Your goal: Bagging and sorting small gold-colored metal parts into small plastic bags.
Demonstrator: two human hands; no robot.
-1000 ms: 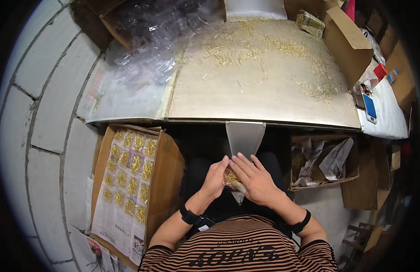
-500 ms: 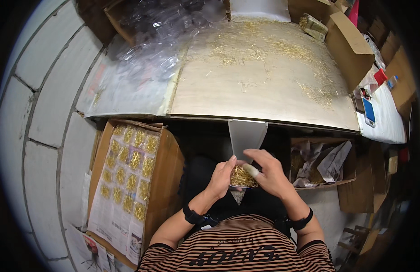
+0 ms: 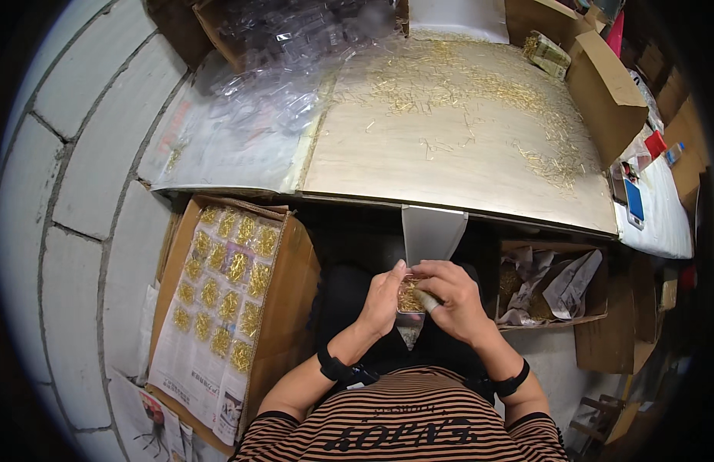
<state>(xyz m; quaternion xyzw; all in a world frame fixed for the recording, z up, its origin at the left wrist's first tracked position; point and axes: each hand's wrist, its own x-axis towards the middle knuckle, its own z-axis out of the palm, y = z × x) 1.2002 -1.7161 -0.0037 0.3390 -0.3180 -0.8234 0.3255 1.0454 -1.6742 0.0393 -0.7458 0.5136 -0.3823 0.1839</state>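
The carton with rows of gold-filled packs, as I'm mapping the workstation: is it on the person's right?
No, the carton stands on the person's left, farther out than the left hand.

Striped shirt (image 3: 407, 433), on the near side of the left grip (image 3: 382, 300) and right grip (image 3: 455, 300): large black letters with a smaller line. Newspaper (image 3: 189, 376) in the brown carton (image 3: 291, 285), left of the left grip: a row of dark characters; finer print illegible. White sheeting (image 3: 226, 163), beyond and left of the left grip: reddish marks, too blurred to read.
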